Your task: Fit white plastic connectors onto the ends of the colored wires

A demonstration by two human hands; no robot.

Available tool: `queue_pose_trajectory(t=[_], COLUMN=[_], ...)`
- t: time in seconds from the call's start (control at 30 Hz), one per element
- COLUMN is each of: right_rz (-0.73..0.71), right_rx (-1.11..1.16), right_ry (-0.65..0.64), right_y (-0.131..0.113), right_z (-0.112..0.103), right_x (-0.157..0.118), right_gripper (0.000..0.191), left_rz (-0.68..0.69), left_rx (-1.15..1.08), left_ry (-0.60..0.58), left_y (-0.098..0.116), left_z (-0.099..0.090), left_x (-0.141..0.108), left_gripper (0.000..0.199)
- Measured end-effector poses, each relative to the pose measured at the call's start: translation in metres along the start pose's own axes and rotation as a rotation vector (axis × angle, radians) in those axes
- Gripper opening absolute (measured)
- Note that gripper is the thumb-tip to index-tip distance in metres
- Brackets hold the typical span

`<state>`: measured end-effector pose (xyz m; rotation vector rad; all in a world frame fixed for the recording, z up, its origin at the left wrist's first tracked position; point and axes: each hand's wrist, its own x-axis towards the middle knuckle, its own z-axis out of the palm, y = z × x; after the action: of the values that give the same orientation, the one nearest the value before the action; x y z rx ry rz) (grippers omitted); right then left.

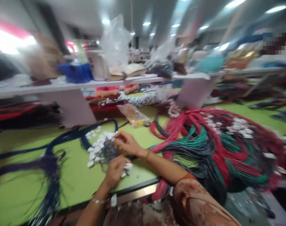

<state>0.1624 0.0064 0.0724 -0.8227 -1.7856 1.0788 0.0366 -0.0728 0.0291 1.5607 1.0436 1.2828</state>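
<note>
My left hand (pixel 116 171) is low over the green tabletop, its fingers curled together. A few white plastic connectors (pixel 127 168) show right beside its fingertips; whether they are in its grip is hidden. Just above and to the right, my right hand (pixel 127 143) bends its fingers in a pinch at the edge of a heap of white connectors (pixel 99 147). Thin dark wires (pixel 109 149) run among these connectors, close to both hands. What the right fingertips hold is too small to make out.
Bundles of red, green and black wires (pixel 204 147) cover the right side. Dark blue wire bundles (pixel 50 163) lie left. A clear plastic bag (pixel 133 115) rests behind my hands. A raised shelf (pixel 143 80) carries bags and bins; beyond it show another person's hands (pixel 127 90).
</note>
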Motion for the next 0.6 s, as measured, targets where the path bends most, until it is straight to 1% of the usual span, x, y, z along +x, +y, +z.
queue_pose_trajectory(t=[0.03, 0.07, 0.1, 0.13, 0.2, 0.23, 0.3, 0.37, 0.4, 0.47, 0.5, 0.53, 0.57, 0.6], right_rz=[0.05, 0.087, 0.095, 0.081, 0.025, -0.006, -0.046, -0.051, -0.042, -0.012, 0.002, 0.013, 0.019, 0.022], right_rx=[0.072, 0.108, 0.097, 0.038, -0.205, -0.376, -0.727, -0.973, -1.034, -1.065, -1.058, -1.048, -1.04, -1.029], right_ry=[-0.091, -0.199, -0.295, -0.379, -0.483, -0.498, -0.485, -0.498, -0.518, -0.566, -0.568, -0.556, -0.541, -0.521], right_y=[0.001, 0.002, 0.003, 0.003, 0.0, -0.003, -0.007, -0.007, -0.005, 0.0, 0.004, 0.008, 0.011, 0.014], right_z=[-0.001, 0.0, 0.004, 0.01, 0.026, 0.035, 0.053, 0.069, 0.075, 0.082, 0.083, 0.083, 0.081, 0.079], right_x=[0.003, 0.006, 0.007, 0.006, 0.001, -0.002, -0.01, -0.015, -0.016, -0.016, -0.016, -0.016, -0.015, -0.015], right_gripper=[0.022, 0.025, 0.028, 0.03, 0.035, 0.037, 0.046, 0.055, 0.053, 0.036, 0.028, 0.024, 0.023, 0.024], left_rz=[0.164, 0.297, 0.401, 0.471, 0.57, 0.594, 0.602, 0.638, 0.68, 0.771, 0.814, 0.804, 0.754, 0.646], left_rx=[0.22, 0.427, 0.61, 0.762, 0.953, 0.996, 1.049, 1.025, 0.979, 0.825, 0.727, 0.64, 0.561, 0.48], left_ry=[-0.274, -0.422, -0.495, -0.539, -0.608, -0.635, -0.634, -0.627, -0.627, -0.59, -0.555, -0.464, -0.361, -0.214], left_y=[0.001, 0.001, -0.002, -0.007, -0.02, -0.025, -0.03, -0.026, -0.021, -0.01, -0.006, -0.003, -0.002, -0.003], left_z=[0.008, 0.016, 0.025, 0.033, 0.046, 0.05, 0.055, 0.054, 0.052, 0.043, 0.037, 0.03, 0.023, 0.016], left_x=[-0.007, -0.013, -0.018, -0.022, -0.03, -0.033, -0.039, -0.046, -0.051, -0.065, -0.073, -0.081, -0.088, -0.095], left_gripper=[0.027, 0.03, 0.031, 0.027, 0.021, 0.02, 0.017, 0.016, 0.017, 0.022, 0.026, 0.028, 0.028, 0.026])
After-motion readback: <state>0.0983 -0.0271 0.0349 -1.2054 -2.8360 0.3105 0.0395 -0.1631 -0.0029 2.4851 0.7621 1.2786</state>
